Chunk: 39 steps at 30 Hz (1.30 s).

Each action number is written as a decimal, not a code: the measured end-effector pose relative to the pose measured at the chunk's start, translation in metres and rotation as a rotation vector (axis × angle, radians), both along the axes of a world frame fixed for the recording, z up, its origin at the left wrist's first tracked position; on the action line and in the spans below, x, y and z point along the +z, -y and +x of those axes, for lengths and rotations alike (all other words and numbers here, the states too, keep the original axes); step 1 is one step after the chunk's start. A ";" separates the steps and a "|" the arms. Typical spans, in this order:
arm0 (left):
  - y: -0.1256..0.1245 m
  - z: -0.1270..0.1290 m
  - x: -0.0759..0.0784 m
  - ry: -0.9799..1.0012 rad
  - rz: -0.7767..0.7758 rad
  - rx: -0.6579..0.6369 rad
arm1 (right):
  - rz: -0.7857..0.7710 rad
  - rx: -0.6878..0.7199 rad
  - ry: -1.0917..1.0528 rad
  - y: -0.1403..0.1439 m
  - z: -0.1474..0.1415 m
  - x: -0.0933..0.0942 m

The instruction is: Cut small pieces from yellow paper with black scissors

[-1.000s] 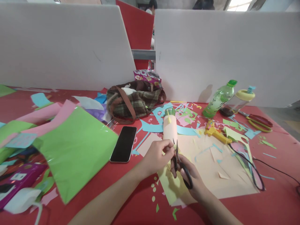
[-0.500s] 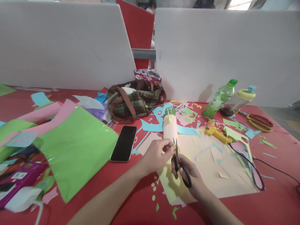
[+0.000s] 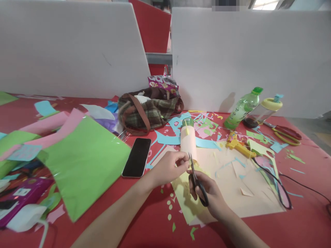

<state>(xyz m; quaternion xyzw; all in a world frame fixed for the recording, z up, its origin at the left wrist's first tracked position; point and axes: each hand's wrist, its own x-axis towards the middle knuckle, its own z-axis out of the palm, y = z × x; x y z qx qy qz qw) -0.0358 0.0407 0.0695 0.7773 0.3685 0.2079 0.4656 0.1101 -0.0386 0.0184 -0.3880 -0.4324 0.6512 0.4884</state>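
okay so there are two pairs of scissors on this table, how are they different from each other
The black-handled scissors are in the right hand, blades pointing up toward the left hand; the red and yellow scissors lie flat on the red table, untouched. The black pair is near, over the yellow paper; the other lies at the far right beside the bottles. Both have looped handles.

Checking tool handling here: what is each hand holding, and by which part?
The right hand holds black scissors by the handle loops. The left hand pinches a small yellow paper scrap by its edge.
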 end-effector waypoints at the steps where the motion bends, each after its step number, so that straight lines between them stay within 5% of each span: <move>1: 0.000 0.000 0.000 0.000 -0.006 -0.003 | -0.003 -0.001 0.001 0.000 -0.001 0.000; 8: -0.001 0.000 -0.003 -0.024 -0.057 -0.032 | -0.002 -0.073 -0.023 -0.001 -0.001 -0.007; 16: 0.002 -0.001 -0.006 -0.160 -0.098 -0.294 | 0.015 -0.223 -0.064 -0.003 0.002 -0.010; 22: 0.005 0.003 -0.006 -0.179 -0.064 -0.382 | -0.024 -0.194 0.025 -0.002 0.002 -0.005; 39: 0.005 0.004 -0.005 -0.188 0.003 -0.271 | -0.006 -0.273 0.088 -0.003 0.002 -0.005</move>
